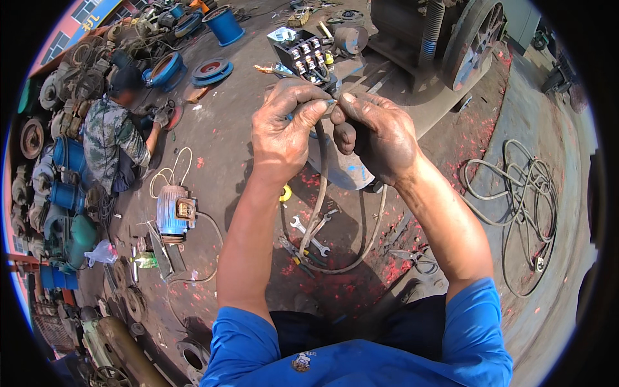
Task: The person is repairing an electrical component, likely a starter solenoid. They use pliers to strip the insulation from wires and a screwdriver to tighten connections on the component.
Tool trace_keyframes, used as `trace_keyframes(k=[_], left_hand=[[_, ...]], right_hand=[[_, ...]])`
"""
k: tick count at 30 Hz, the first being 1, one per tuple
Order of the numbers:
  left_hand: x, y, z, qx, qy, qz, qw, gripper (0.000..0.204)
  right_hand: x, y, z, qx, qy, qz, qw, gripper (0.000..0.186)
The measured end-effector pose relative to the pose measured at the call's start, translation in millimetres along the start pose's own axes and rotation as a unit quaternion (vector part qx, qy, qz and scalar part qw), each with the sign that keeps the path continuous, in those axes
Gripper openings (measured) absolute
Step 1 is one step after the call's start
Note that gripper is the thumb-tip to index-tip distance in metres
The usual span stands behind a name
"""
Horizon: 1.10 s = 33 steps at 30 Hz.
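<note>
Both my hands are raised in front of me, their fingertips meeting over a thin wire end with a bit of blue on it. My left hand pinches the wire between thumb and forefinger. From the other side my right hand closes thumb and finger on it. A thick grey-brown cable hangs below my hands and loops on the ground. Just beyond them stands a black box with several metal terminals. The fingers partly hide the wire.
Wrenches, pliers and scissors lie on the ground before me. A blue motor sits left; a coiled cable lies right. A large wheeled machine stands at far right. A crouching person works at left beside piled motor parts.
</note>
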<state>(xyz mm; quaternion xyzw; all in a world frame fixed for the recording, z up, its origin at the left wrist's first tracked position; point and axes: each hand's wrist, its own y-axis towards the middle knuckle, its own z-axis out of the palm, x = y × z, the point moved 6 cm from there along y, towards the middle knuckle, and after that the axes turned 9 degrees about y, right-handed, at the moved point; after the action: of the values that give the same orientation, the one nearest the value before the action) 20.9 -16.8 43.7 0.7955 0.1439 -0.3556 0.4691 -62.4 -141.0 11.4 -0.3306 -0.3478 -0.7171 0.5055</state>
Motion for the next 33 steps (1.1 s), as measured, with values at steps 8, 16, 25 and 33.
trace_keyframes(k=[8, 16, 25, 33], left_hand=[[2, 2, -3, 0.015, -0.028, -0.024, 0.999, 0.015], [7, 0, 1, -0.027, -0.071, -0.031, 0.997, 0.012], [9, 0, 1, -0.029, -0.114, -0.045, 0.992, 0.013], [-6, -1, 7, -0.039, -0.013, -0.005, 0.999, 0.011]], right_hand=[[45, -17, 25, -0.006, -0.600, -0.527, 0.601, 0.023], [5, 7, 14, 0.012, 0.104, 0.006, 0.994, 0.022], [42, -11, 17, -0.034, -0.494, -0.513, 0.701, 0.024], [41, -4, 11, -0.063, -0.455, -0.432, 0.776, 0.017]])
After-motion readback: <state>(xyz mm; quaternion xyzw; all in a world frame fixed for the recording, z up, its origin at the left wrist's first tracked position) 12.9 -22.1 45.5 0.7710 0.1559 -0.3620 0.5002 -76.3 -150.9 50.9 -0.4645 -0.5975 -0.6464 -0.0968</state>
